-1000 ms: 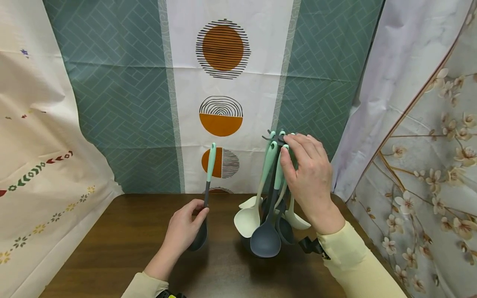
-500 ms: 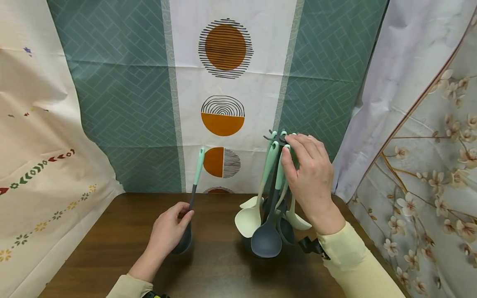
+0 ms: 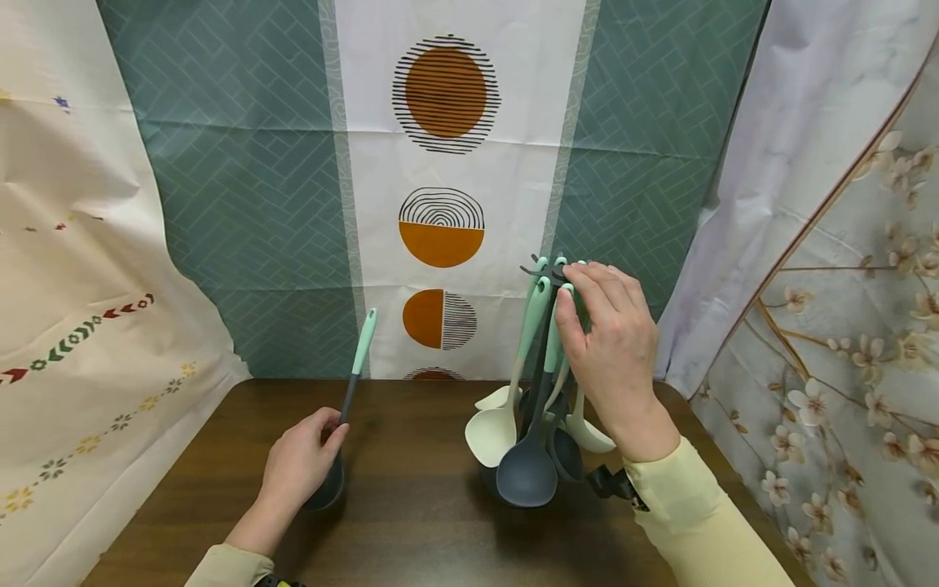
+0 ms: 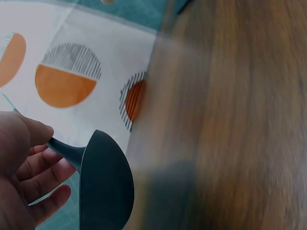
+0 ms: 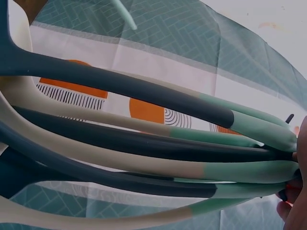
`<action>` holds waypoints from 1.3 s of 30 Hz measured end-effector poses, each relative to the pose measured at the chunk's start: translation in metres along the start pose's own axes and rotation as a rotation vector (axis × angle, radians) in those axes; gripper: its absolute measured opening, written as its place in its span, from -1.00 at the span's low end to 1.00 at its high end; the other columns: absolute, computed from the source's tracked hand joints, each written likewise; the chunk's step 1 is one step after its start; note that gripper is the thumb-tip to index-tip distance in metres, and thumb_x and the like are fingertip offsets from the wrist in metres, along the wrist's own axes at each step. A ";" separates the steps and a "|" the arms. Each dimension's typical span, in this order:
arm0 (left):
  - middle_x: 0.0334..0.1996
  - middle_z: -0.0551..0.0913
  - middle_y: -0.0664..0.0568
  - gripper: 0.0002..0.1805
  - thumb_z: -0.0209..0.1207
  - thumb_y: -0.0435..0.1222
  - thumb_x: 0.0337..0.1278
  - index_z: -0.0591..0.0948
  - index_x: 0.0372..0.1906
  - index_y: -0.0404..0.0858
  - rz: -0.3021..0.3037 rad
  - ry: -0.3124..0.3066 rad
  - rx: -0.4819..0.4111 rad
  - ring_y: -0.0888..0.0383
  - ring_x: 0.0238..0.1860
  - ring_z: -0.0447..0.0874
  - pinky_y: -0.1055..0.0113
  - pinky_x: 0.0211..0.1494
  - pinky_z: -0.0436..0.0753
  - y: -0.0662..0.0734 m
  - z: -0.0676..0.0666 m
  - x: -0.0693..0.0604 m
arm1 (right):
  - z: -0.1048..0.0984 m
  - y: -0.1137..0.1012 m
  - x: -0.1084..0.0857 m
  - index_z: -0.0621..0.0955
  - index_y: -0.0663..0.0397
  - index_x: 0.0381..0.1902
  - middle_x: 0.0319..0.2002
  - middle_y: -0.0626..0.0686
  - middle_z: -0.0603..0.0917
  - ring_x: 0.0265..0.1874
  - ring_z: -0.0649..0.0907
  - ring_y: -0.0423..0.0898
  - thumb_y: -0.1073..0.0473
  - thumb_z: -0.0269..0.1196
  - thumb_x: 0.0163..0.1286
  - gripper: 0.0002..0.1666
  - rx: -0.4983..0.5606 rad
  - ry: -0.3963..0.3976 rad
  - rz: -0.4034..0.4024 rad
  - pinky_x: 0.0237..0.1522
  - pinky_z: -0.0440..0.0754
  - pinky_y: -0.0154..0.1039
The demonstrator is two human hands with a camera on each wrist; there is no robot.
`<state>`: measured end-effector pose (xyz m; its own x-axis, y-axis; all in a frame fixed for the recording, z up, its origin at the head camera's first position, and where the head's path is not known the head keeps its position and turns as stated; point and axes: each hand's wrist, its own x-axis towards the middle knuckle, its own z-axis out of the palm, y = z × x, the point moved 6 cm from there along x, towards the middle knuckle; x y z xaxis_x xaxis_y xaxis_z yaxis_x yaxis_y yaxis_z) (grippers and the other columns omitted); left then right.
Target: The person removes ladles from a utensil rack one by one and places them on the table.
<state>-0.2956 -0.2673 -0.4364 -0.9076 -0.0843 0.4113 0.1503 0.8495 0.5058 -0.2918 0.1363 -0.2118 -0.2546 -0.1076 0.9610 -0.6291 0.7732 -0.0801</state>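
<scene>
The left hand (image 3: 299, 461) pinches the dark shaft of a ladle (image 3: 361, 350) with a mint-green handle end, its dark bowl (image 4: 106, 182) hanging below the fingers. The ladle leans slightly right at its top. At the right, several grey and cream utensils with mint handles hang from a dark stand (image 3: 555, 273). The right hand (image 3: 614, 355) rests at the stand's top, fingertips on it and thumb beside a mint handle. A large grey ladle (image 3: 526, 473) hangs at the front, a cream one (image 3: 491, 436) to its left. The fingers' far side is hidden.
The brown wooden table (image 3: 411, 522) lies beneath both arms. A green and white patterned cloth (image 3: 257, 204) hangs behind it, with a cream cloth (image 3: 73, 244) at the left and a floral one (image 3: 829, 326) at the right.
The left hand has moved left with the ladle, away from the stand, and the ladle's top tilts more to the right. The right hand has stayed at the stand's top.
</scene>
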 end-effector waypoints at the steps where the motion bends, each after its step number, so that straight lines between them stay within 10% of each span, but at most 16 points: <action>1: -0.29 0.78 0.02 -0.88 0.42 -0.30 0.47 0.75 -0.05 -0.24 -0.006 -0.005 0.004 0.09 -0.41 0.61 0.11 -0.34 0.57 -0.003 0.000 0.000 | -0.001 0.000 0.000 0.79 0.16 0.25 0.19 0.14 0.81 0.30 0.67 0.18 -0.04 0.12 0.72 -0.50 0.006 0.009 0.003 0.36 0.60 0.12; 39: -0.50 0.62 0.04 -0.85 0.35 -0.28 0.49 0.68 -0.16 -0.30 -0.145 -0.125 0.230 0.04 -0.53 0.48 0.10 -0.49 0.45 -0.088 -0.027 -0.014 | 0.001 0.000 -0.001 0.78 0.20 0.23 0.18 0.20 0.79 0.32 0.65 0.20 -0.08 0.07 0.75 -0.45 0.035 -0.012 0.059 0.37 0.58 0.13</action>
<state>-0.2859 -0.3550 -0.4659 -0.9566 -0.1606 0.2433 -0.0643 0.9302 0.3614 -0.2930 0.1358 -0.2130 -0.3003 -0.0699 0.9513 -0.6378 0.7563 -0.1458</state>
